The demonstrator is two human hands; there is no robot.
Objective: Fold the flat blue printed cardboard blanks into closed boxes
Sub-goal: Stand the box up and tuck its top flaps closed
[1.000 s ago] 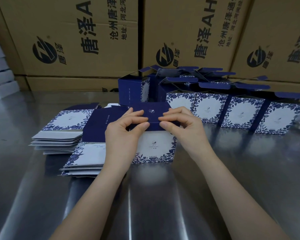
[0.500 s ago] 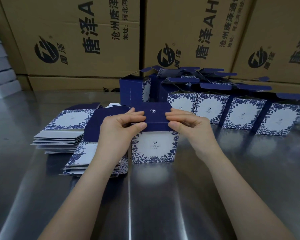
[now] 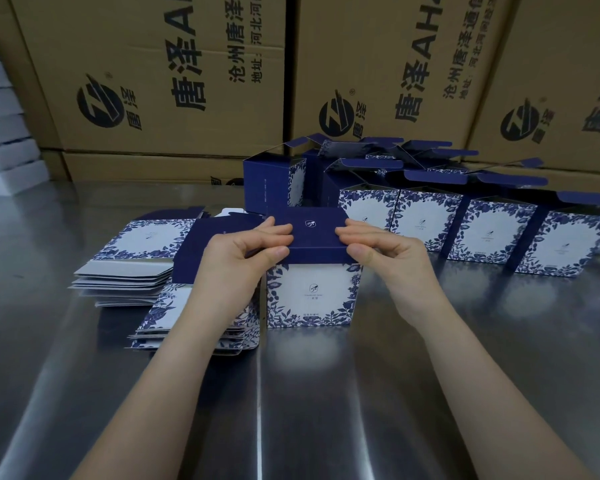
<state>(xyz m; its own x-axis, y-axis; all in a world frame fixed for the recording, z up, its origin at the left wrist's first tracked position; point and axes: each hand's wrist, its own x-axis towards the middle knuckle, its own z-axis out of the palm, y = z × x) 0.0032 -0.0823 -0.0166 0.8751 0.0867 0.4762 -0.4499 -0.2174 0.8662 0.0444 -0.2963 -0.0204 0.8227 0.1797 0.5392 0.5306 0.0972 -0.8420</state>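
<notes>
On the steel table [image 3: 430,393] before stacked cartons [image 3: 153,46], my left hand [image 3: 236,261] and right hand [image 3: 392,258] pinch the box lid [image 3: 312,233]; my forearm half hides the blanks [image 3: 160,310].

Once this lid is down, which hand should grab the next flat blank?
Probably left. The left hand sits just over the near stack of flat blanks, with the second stack farther left. The right hand holds the box's other side, next to the row of open-topped boxes.
</notes>
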